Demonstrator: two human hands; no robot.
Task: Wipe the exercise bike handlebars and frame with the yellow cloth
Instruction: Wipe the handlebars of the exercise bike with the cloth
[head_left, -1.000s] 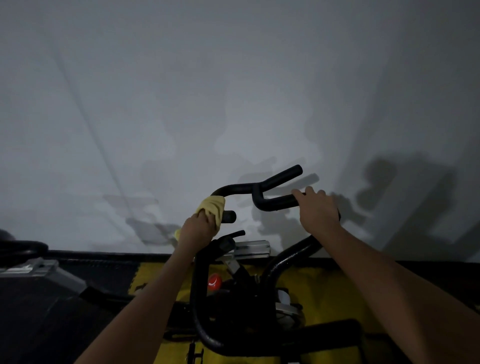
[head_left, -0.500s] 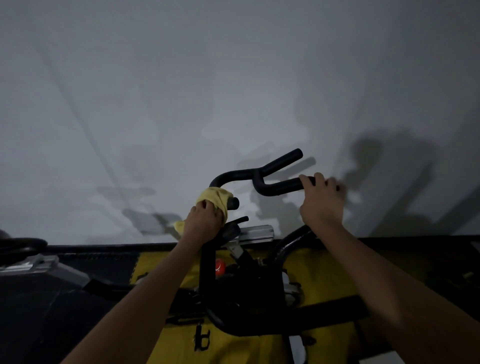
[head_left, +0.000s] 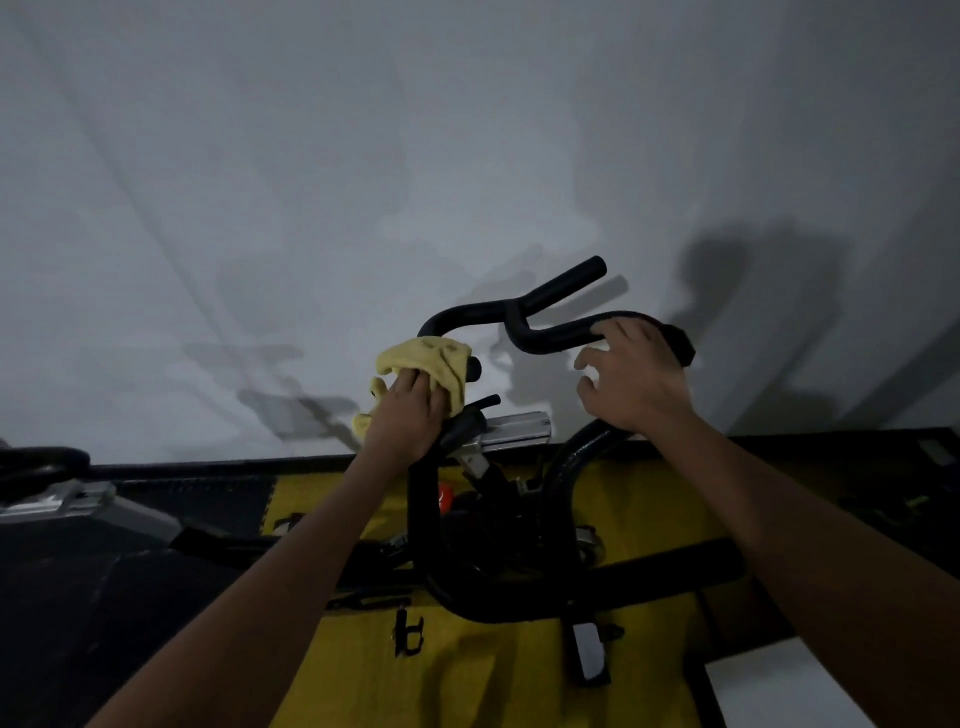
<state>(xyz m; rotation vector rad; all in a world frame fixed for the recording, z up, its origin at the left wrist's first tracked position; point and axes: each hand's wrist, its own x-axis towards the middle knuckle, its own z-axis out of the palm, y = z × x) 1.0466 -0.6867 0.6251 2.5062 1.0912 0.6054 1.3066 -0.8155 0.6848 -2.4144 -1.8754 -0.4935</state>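
The black handlebars (head_left: 524, 317) of the exercise bike stand out against the grey wall. My left hand (head_left: 410, 415) grips the yellow cloth (head_left: 434, 364), bunched over the left bar just below its short end stub. My right hand (head_left: 636, 379) hovers at the right end of the handlebar. Its fingers are curled and apart, with wall showing between them, and only the index finger touches the bar. The dark bike frame (head_left: 566, 493) and lower loop of tubing (head_left: 519, 603) lie below my arms.
A red knob (head_left: 445, 499) and a silver bracket (head_left: 514, 434) sit on the stem. Yellow floor mat (head_left: 649, 509) lies under the bike, with dark mat (head_left: 62, 597) to the left. Another machine's black bar (head_left: 41, 462) pokes in at far left. A white panel (head_left: 779, 686) is at the lower right.
My left hand slid the cloth down the left bar toward the stem. My right hand moved out to the bar's right end and loosened, its fingers coming apart. My view tilted down.
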